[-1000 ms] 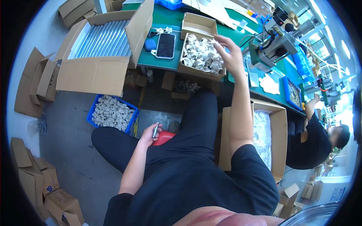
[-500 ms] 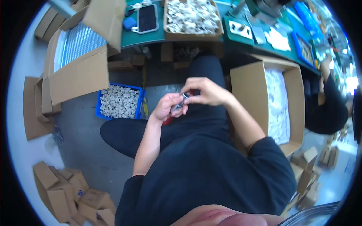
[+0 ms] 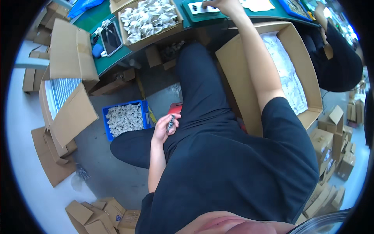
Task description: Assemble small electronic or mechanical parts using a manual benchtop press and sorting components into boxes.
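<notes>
Left hand (image 3: 163,130) curls around silvery cylinder (image 3: 170,124).
Long axis runs one-to-seven o'clock; right hand (image 3: 223,5) sits near twelve, grip unclear.

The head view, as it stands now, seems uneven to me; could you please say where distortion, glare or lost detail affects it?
Head view, rim: fisheye distortion inside a dark, rounded border; head view, upper right: bright glare, with the white item on the bench nearly featureless; head view, left hand: the small metal part lacks fine detail.

phone (image 3: 111,39) on green bench (image 3: 91,20), small blue case (image 3: 97,50) beside it, co-worker (image 3: 339,66) in black
</notes>
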Action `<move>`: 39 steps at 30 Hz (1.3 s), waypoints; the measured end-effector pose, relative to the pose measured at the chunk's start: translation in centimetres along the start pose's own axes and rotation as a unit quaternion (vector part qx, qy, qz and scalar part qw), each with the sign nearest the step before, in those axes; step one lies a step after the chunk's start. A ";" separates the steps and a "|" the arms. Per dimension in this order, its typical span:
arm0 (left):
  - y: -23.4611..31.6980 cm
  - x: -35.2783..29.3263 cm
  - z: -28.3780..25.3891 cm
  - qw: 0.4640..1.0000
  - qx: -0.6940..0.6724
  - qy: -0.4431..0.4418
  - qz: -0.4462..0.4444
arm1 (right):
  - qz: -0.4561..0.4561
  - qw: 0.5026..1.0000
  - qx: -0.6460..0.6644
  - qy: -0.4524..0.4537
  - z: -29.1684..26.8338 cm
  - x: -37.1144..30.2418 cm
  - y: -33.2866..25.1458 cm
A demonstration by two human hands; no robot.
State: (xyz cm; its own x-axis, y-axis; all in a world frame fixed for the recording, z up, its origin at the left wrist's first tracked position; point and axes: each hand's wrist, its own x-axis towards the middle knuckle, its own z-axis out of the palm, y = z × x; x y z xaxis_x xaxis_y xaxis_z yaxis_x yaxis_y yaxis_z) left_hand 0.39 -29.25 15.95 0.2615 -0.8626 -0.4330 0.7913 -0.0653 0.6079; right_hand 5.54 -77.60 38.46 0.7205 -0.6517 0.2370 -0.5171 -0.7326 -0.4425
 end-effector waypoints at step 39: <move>1.0 10.1 -5.7 0.987 0.049 0.137 -0.073 | 0.333 0.901 -0.160 -0.227 -5.6 -41.4 28.8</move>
State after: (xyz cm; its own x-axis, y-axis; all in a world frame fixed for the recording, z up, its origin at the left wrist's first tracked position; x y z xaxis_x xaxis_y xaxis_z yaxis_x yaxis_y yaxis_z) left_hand 7.02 -35.20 8.37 0.2980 -0.6737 -0.6762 0.7778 -0.2392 0.5811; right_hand -41.78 -72.82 20.77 0.2787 -0.8733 -0.3996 -0.9589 -0.2758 -0.0659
